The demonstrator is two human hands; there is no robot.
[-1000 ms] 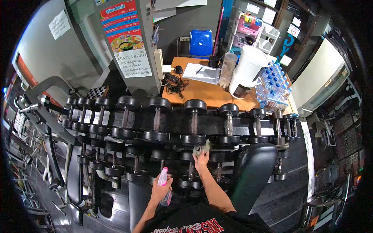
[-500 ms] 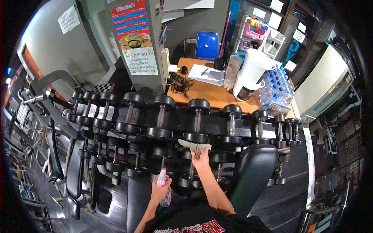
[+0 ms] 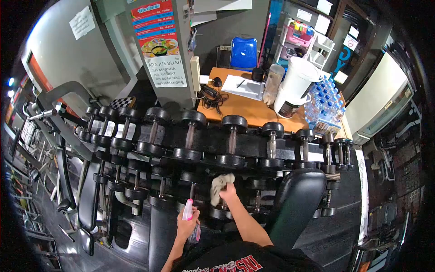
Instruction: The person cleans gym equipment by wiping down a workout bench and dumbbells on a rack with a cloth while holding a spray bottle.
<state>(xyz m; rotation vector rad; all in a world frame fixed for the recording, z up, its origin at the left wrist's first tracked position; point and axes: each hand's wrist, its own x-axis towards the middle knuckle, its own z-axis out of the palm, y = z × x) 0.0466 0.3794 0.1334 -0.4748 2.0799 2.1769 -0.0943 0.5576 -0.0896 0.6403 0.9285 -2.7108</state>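
The right hand [image 3: 229,194] is closed around a bunched cloth [image 3: 216,189], its fingertips lost among the folds. The left hand [image 3: 186,225] wraps the neck of a spray bottle [image 3: 188,211], fingers curled tight near its pink-trimmed top. The cloth is limp and crumpled, grayish beige with darker mottled patches, and sits in front of a lower-row dumbbell [image 3: 221,213], covering much of it; whether the two touch cannot be told.

The bottle looks translucent, with more pink low down; the left hand hides its middle. Around the hands, dumbbells with thick, round black heads and worn metallic handles stand in two rows, the lower one partly sunk in shadow. To the right rises a padded backrest [image 3: 297,201], smooth, black and glossy.

Beyond the upper row, an orange-brown counter [image 3: 238,107] carries stacked white buckets [image 3: 299,77], blue-capped plastic bottles [image 3: 325,97] and tangled black cables [image 3: 212,98]. Exercise machines [image 3: 50,177] at far left blur into the dark rim.
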